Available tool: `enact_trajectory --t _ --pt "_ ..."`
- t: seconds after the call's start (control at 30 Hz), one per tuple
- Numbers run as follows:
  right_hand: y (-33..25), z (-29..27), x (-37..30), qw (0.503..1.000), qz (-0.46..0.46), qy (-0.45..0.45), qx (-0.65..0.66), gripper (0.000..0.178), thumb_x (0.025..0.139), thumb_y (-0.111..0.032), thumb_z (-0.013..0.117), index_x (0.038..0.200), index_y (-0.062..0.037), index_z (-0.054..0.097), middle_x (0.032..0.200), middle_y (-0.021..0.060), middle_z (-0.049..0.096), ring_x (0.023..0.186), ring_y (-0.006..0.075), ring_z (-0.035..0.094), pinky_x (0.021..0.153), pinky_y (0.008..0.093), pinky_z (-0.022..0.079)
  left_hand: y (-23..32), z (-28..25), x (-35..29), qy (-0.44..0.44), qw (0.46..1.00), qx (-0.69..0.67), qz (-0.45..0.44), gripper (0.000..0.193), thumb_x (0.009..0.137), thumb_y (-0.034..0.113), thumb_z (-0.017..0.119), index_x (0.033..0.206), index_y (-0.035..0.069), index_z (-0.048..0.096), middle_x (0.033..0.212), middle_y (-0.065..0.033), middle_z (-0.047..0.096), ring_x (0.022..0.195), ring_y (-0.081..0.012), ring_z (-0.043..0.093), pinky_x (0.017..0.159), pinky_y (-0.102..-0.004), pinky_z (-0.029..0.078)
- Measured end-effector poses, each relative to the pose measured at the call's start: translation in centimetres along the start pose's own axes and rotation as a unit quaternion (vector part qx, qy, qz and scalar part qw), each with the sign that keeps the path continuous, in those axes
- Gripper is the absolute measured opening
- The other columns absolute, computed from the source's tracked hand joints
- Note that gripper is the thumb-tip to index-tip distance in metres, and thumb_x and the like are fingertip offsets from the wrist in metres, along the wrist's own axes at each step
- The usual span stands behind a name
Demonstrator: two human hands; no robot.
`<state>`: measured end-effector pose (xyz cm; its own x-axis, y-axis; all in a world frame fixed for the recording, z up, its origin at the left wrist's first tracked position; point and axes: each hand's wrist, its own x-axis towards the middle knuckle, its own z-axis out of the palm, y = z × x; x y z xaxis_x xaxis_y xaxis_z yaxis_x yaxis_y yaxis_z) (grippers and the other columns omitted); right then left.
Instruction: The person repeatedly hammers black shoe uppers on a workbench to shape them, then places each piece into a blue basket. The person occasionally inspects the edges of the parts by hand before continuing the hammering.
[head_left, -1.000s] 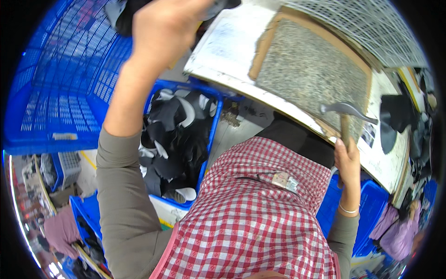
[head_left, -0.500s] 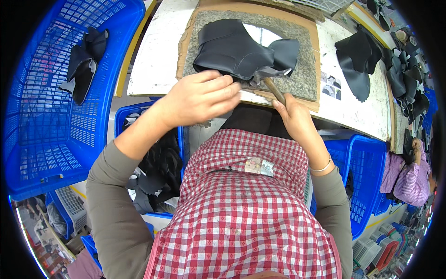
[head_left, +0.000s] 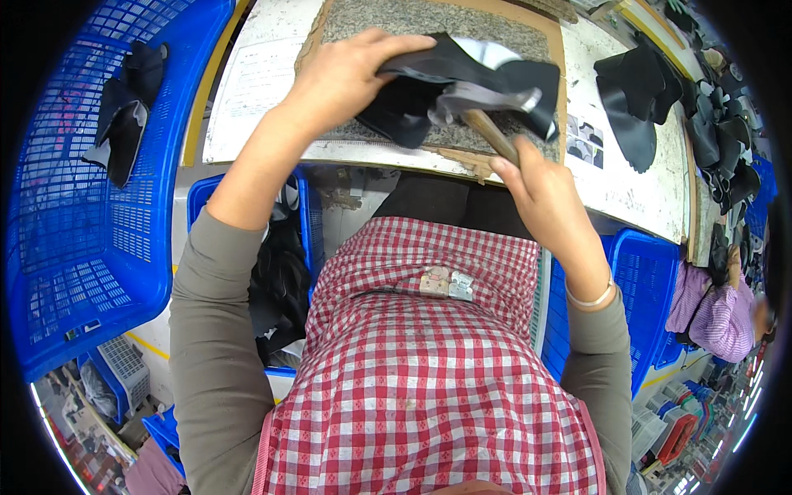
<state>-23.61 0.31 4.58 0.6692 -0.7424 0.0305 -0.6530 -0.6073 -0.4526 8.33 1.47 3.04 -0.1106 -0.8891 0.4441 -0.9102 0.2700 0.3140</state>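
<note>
A black leather shoe upper (head_left: pixel 462 66) with a white inner side is raised and tilted over a grey stone slab (head_left: pixel 396 18) on the white table. My left hand (head_left: pixel 342 78) is closed on its left end, thumb and fingers gripping the leather. Wrapped around the wooden handle of a hammer (head_left: pixel 492 134) are the fingers of my right hand (head_left: pixel 546 191). The metal hammer head, blurred by motion, is in front of the upper's near side. Whether it touches the leather cannot be made out.
More black uppers (head_left: pixel 635 103) lie at the table's right side, beside small printed pictures. A large blue basket (head_left: pixel 136 276) with black pieces stands at the left. Blue crates (head_left: pixel 656 305) sit below the table, and another person (head_left: pixel 722 318) is at far right.
My left hand has moved up and away from me and lifted the upper off its flat position, tilting it. The hammer stays in my right hand, its head slightly nearer the far side.
</note>
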Motion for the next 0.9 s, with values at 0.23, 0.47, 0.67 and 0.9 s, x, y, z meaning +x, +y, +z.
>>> enact_trajectory --t 0.23,0.47,0.67,0.9 --pt "0.7 2.5 4.6 0.996 -0.042 -0.013 -0.072 0.042 0.106 -0.038 0.056 0.097 0.0025 0.057 0.07 0.0276 0.066 0.071 0.0477 0.069 0.061 0.0527 0.054 -0.2 2.0 0.1 0.001 0.997 0.061 -0.04 0.069 0.089 -0.003 0.06 0.146 0.034 0.056 0.108 -0.0166 0.072 0.089 -0.0349 0.075 0.078 -0.0437 0.062" --pt "-1.1 0.5 5.4 0.998 -0.056 0.008 -0.003 0.045 0.107 -0.041 0.054 0.099 0.0035 0.058 0.069 0.0245 0.066 0.071 0.0467 0.069 0.062 0.0515 0.054 -1.0 -0.2 2.1 -0.075 0.99 -0.063 -0.097 0.052 0.087 0.0 0.061 0.133 0.021 0.068 0.094 -0.0258 0.071 0.087 -0.0458 0.068 0.078 -0.0508 0.055" --pt "-1.4 1.1 6.4 0.996 -0.071 0.005 -0.044 0.043 0.106 -0.039 0.056 0.099 0.0034 0.059 0.067 0.0245 0.066 0.068 0.0463 0.068 0.059 0.0508 0.054 0.3 -0.8 2.6 -0.126 0.986 0.014 -0.105 0.056 0.087 -0.001 0.059 0.137 0.022 0.066 0.104 -0.0272 0.072 0.094 -0.0448 0.07 0.084 -0.0506 0.055" --pt "-0.7 1.2 7.5 0.992 -0.094 0.01 -0.08 0.043 0.107 -0.04 0.055 0.097 0.0012 0.058 0.067 0.0247 0.065 0.068 0.0474 0.067 0.06 0.0524 0.054 0.0 -0.9 2.2 -0.081 0.995 -0.019 -0.063 0.057 0.086 0.0 0.06 0.138 0.023 0.066 0.104 -0.0261 0.072 0.094 -0.0456 0.07 0.085 -0.0498 0.055"
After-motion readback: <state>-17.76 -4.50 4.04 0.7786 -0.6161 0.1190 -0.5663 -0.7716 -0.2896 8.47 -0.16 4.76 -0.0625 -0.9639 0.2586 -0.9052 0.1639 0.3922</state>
